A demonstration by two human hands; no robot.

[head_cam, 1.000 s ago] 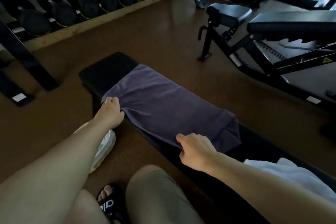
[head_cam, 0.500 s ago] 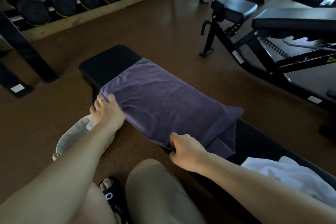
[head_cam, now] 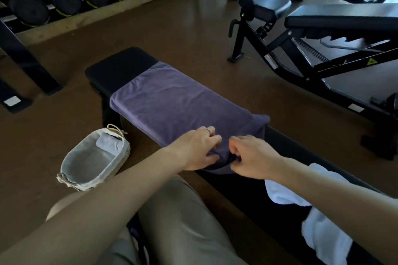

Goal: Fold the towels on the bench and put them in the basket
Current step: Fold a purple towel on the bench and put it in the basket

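Purple towel [head_cam: 172, 103] flat, long axis along table [head_cam: 120, 64]; left hand [head_cam: 199, 149], right hand [head_cam: 251, 157] pinch its near edge, close together; basket [head_cam: 94, 157] on floor.

The near corner of the purple terry towel [head_cam: 176, 105] is bunched under the left hand [head_cam: 197, 150] and right hand [head_cam: 252, 158], so can't see how that edge lies. The right fingertips are tucked into the fabric, out of sight. The white towel [head_cam: 286, 191] is half behind the right forearm and runs off the bottom edge. The black padded bench [head_cam: 122, 64] gets cut off bottom right too. Something pale sits inside the cloth-lined woven basket [head_cam: 71, 164], too blurry to say what.
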